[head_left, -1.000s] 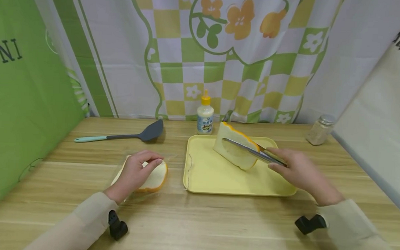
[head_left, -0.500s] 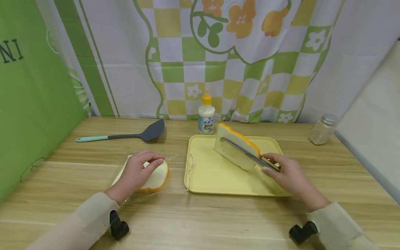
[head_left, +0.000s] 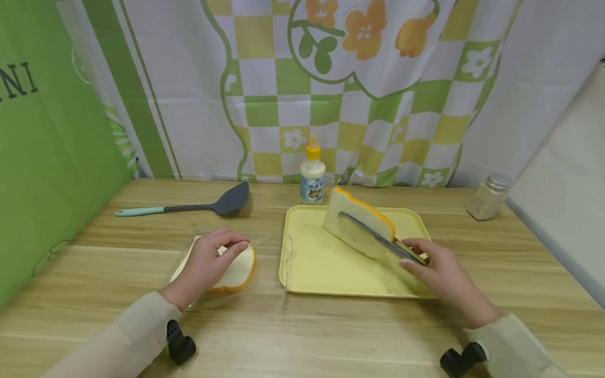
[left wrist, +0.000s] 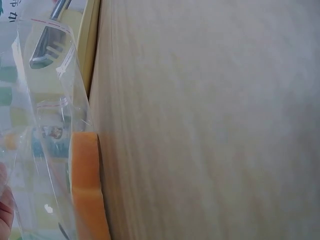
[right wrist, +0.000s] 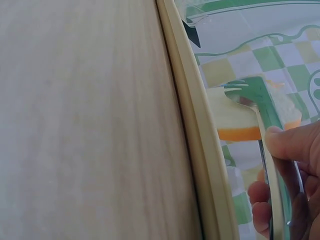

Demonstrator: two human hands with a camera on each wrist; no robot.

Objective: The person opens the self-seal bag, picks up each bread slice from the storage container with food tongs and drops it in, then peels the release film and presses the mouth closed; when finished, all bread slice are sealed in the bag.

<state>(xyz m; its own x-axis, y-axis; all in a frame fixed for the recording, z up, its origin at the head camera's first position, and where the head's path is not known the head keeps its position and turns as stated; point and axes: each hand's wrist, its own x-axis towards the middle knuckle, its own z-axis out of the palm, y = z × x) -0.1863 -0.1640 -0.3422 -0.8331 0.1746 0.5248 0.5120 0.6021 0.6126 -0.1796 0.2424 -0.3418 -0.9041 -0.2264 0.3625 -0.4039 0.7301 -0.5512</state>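
Metal tongs: held in the right hand, thumb on one arm and fingers curled at the other; the two arms lie close, narrowed about a slice.
Held slice: white with an orange crust, tilted on edge between the tongs, over the tray; whether its lower edge touches, I cannot tell.
Left hand: thumb and forefinger together, pinching the bag.
Bag: clear plastic, upper side raised off the table, spread around a second slice.
Second slice: flat on the table, partly under the left hand, left of the tray.
Tray: yellow, rounded corners, beneath the held slice.
Bottle: upright behind the tray, yellow cap, blue label.
Spatula: dark blade, mint handle, behind the bag.
Jar: glass, metal lid, far right.
Table: pale wood grain.
Curtain: green, yellow and white checks, orange flowers.
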